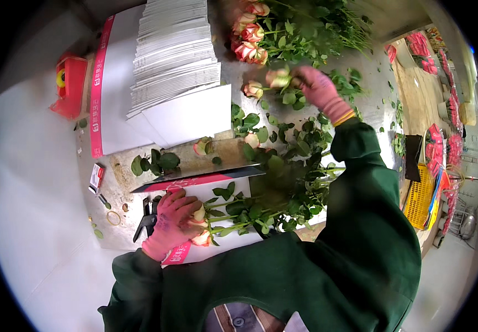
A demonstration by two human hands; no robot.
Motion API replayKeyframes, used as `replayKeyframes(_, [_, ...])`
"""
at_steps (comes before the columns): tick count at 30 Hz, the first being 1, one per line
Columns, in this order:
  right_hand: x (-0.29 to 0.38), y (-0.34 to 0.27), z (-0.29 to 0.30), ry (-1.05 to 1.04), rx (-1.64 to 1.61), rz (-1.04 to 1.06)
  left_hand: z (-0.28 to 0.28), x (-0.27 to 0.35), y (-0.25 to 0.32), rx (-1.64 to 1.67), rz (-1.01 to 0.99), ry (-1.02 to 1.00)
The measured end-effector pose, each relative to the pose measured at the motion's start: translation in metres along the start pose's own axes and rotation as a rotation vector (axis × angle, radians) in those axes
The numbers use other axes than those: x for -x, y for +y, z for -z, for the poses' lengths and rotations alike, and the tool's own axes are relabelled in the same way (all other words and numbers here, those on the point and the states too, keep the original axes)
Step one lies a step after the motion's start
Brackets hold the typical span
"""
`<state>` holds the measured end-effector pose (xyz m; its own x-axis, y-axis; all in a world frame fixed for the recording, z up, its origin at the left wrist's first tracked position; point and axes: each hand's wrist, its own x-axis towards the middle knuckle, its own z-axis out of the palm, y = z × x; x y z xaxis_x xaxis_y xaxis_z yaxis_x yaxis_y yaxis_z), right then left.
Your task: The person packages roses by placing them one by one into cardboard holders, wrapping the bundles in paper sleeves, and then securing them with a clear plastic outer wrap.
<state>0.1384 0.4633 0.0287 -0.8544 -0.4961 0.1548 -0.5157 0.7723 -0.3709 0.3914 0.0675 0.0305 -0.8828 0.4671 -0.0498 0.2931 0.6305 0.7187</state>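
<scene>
My left hand, in a pink glove, lies over the heads of several cream-and-pink roses at the left of a white wrapping sheet with a pink printed band. Its fingertips touch the blooms; whether they grip them is hidden. The stems of these roses run right into dark leaves. Farther out, my right hand, also gloved in pink, pinches a pale rose just behind its head. This rose is slightly blurred. Another rose lies beside it on the metal tabletop.
A tall stack of white card sheets stands at the back left. Roses lie in a bunch at the back. Loose leafy stems cover the middle. A black stapler-like tool sits left of my left hand. A yellow basket is at right.
</scene>
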Motion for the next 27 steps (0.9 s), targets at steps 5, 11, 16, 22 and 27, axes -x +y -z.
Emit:
replayKeyframes(5, [-0.012, -0.033, 0.01, -0.063, 0.151, -0.152, 0.001, 0.002, -0.001, 0.011, 0.025, -0.04])
replayKeyframes(11, [0.006, -0.063, -0.083, -0.234, 0.554, -0.358, 0.001, 0.002, 0.0, 0.015, 0.039, -0.057])
replayKeyframes(16, [0.009, -0.051, -0.074, -0.141, -0.056, -0.334, 0.0, 0.006, -0.002, -0.02, 0.058, -0.053])
replayKeyframes(22, [0.042, -0.163, 0.075, -0.057, 0.189, 0.148, -0.004, 0.008, -0.006, -0.127, 0.078, -0.001])
replayKeyframes(27, [0.067, -0.266, 0.062, -0.343, 0.061, 0.362, -0.014, 0.006, -0.013, 0.034, 0.017, 0.138])
